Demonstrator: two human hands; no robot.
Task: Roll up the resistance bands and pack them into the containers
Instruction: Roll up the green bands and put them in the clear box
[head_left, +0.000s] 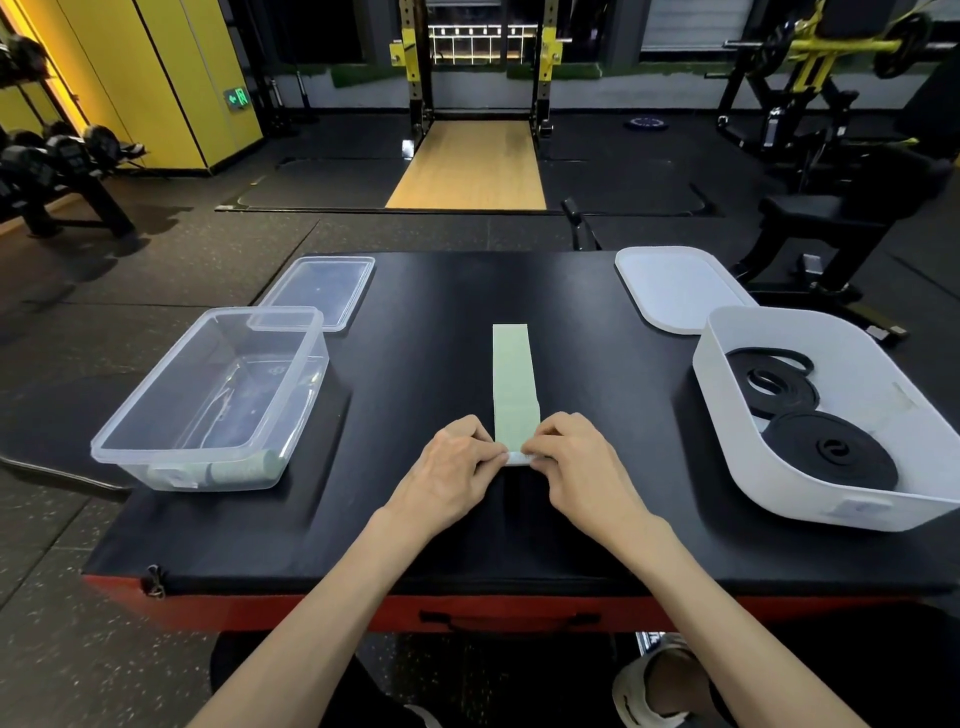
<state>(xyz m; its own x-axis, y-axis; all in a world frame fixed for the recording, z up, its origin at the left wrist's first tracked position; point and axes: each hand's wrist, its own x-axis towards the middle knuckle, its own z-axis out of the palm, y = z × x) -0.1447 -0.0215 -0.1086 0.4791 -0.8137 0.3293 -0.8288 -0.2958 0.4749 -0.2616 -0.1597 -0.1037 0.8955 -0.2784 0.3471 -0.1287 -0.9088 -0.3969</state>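
Where the pale green flat resistance band (511, 384) lies on the black padded table (441, 291), it runs straight away from the person along the table's middle. Its far end lies flat, and its near end is turned over into a small tight roll.

1. Left hand (452, 467): the fingers (488, 449) are curled and pinch the left end of the roll.
2. Right hand (582, 462): the fingers (540, 441) are curled and pinch the right end of the roll. The two hands' fingertips nearly meet over the band.

Containers:
- A clear rectangular plastic container (187, 457) stands at the left of the table, well apart from the band. Rolled pale green bands (244, 467) lie inside against its near wall.
- A clear plastic lid (317, 291) lies flat behind it, its near corner touching or overlapping the container's far rim.
- A white rounded plastic tub (779, 467) stands at the right edge of the table. It holds coiled black bands (831, 452), laid flat and partly overlapping.
- A white lid (675, 286) lies behind the tub.

Markings: a pale label (857, 506) sits on the tub's near wall, and its print is too faint to read. A green illuminated sign (238, 97) on the yellow wall shows a left-pointing arrow and a figure. Any lettering on it is too small to make out.
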